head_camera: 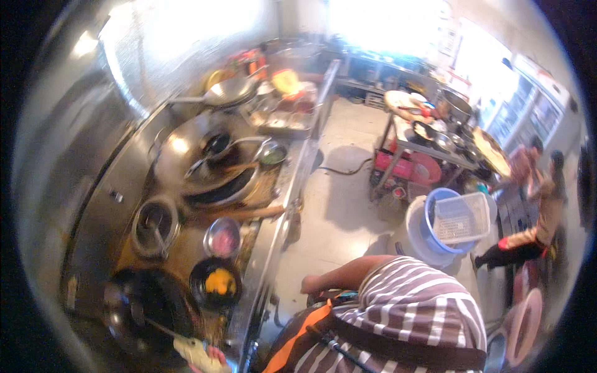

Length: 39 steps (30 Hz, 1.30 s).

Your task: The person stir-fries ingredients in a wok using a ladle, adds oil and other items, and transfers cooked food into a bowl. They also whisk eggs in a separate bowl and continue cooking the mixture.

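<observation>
At the bottom left, my left hand [217, 358] is partly cut off by the picture's rim. It grips the pale, thick handle of a long metal cooking utensil [163, 328]. The utensil's thin shaft reaches into a dark wok [140, 298], where its head is lost in shadow. My right hand [311, 284] is near my waist, off the cooktop, its fingers blurred. Beside the wok stands a black bowl [200, 291] with bright yellow-orange food [220, 282]. Above it is a metal bowl [208, 233] of pink food [225, 242].
A metal pot [135, 228] holds a ladle. Beyond it sit a large wok [172, 163], a small bowl of greens [272, 153] and a seasoning tray [284, 126]. A steel rail [284, 219] edges the cooktop. Behind are a blue tub [431, 224], a white basket [461, 219], a cluttered table [406, 140] and people [543, 205].
</observation>
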Available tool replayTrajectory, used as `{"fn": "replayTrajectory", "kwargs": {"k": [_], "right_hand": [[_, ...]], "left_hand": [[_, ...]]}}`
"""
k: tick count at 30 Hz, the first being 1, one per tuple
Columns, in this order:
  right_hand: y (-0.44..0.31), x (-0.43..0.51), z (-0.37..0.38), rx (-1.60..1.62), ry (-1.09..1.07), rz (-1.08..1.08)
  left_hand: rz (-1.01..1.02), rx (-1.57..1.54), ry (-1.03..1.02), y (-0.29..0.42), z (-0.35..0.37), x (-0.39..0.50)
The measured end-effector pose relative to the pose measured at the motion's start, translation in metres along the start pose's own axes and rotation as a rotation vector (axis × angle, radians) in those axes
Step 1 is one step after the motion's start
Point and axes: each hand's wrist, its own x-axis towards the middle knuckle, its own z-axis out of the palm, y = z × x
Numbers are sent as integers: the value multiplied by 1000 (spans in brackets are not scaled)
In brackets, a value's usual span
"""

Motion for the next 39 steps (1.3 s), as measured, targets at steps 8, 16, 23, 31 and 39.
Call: {"fn": "replayTrajectory", "kwargs": {"k": [8,16,23,31,39], "right_hand": [[15,26,-7,473,393,83],[90,-11,41,-78,-102,-258],[41,55,14,474,16,-83],[28,200,114,1036,82,276],[10,186,68,604,498,105]], "left_hand": [[20,-1,129,-42,31,-26],[2,177,628,-133,-24,-79],[155,366,805,-193,-170,-91],[260,381,870,-187,-224,20],[128,1263,1019,-212,-266,40]]}}
